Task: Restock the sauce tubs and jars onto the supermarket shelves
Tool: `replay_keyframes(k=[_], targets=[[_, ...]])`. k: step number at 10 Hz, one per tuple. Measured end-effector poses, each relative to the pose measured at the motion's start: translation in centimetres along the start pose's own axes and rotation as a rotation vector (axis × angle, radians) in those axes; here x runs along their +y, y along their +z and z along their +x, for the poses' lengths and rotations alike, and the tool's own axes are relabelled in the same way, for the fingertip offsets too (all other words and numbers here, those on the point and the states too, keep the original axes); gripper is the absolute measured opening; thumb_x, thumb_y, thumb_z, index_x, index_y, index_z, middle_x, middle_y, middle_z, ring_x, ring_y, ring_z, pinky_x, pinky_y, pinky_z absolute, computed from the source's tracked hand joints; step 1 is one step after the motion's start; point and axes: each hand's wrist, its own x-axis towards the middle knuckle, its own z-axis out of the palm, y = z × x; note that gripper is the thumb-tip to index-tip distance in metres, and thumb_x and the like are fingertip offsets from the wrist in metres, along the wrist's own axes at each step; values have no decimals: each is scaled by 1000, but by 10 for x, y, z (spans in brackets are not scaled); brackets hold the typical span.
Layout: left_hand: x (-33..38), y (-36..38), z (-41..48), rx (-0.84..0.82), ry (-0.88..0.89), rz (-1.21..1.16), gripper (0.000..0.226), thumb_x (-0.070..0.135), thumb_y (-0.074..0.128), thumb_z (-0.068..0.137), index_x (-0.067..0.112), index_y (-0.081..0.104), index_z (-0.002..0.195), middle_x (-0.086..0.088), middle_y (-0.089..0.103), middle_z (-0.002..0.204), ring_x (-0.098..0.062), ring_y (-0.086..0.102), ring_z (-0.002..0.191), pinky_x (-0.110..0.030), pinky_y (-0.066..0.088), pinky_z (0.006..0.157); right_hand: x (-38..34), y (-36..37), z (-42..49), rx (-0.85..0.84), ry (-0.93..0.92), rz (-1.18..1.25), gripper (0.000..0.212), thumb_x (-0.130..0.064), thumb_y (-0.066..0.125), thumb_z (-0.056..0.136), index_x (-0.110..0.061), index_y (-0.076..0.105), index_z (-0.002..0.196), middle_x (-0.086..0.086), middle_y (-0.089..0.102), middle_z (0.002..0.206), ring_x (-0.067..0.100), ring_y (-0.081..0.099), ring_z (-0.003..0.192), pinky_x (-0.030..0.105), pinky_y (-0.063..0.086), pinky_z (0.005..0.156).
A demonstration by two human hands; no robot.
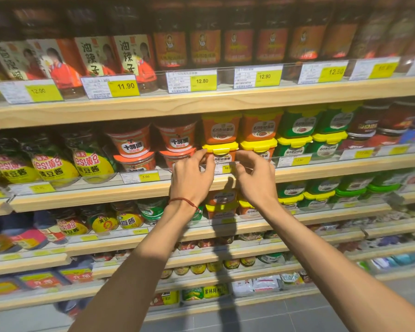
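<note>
An orange sauce tub with a yellow lid [221, 152] sits on the second shelf [94, 196], at the bottom of a stack, with a like orange tub [222, 127] on top of it. My left hand [192, 174] has its fingertips on the lower tub's left side and my right hand [255, 177] has its fingers on the right side, so both pinch it just behind the clear price rail. A red cord is around my left wrist. My fingers and the price tag hide the tub's lower front.
Round red tubs [130, 143] stand left of the stack, with yellow bean-sauce jars [94, 164] further left. A second orange stack [260, 127] and green tubs [297, 127] are to the right. Chili-oil jars [203, 47] fill the top shelf. Lower shelves hold more tubs and jars.
</note>
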Motion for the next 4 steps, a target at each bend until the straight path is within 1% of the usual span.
replay_keyframes(k=[1, 2, 3, 4], targets=[[9, -3, -9, -27, 67, 60, 41, 42, 55, 98, 18, 68, 130, -6, 75, 117, -22, 70, 107, -39, 57, 91, 7, -18, -8, -21, -44, -110, 34, -19, 62, 95, -21, 69, 128, -4, 74, 120, 14, 66, 114, 37, 53, 102], [26, -1, -23, -70, 147, 107, 45, 36, 57, 98, 16, 59, 138, -3, 69, 116, -20, 64, 104, -34, 53, 89, 17, -43, -14, -55, -94, -199, 34, -26, 64, 93, -24, 69, 127, -4, 73, 122, 14, 67, 112, 34, 56, 94], [46, 10, -35, -155, 151, 151, 41, 37, 58, 96, 15, 61, 131, -3, 61, 118, -22, 62, 103, -38, 53, 87, 31, -73, -19, -98, -145, -262, 36, -30, 62, 94, -24, 67, 129, -2, 71, 123, 18, 63, 116, 40, 54, 95], [77, 28, -50, -209, 109, 212, 34, 41, 57, 95, 19, 63, 120, -4, 60, 119, -26, 59, 110, -39, 52, 90, 46, -114, -23, -96, -210, -353, 33, -34, 59, 97, -21, 68, 126, 0, 68, 121, 20, 59, 118, 40, 52, 94]])
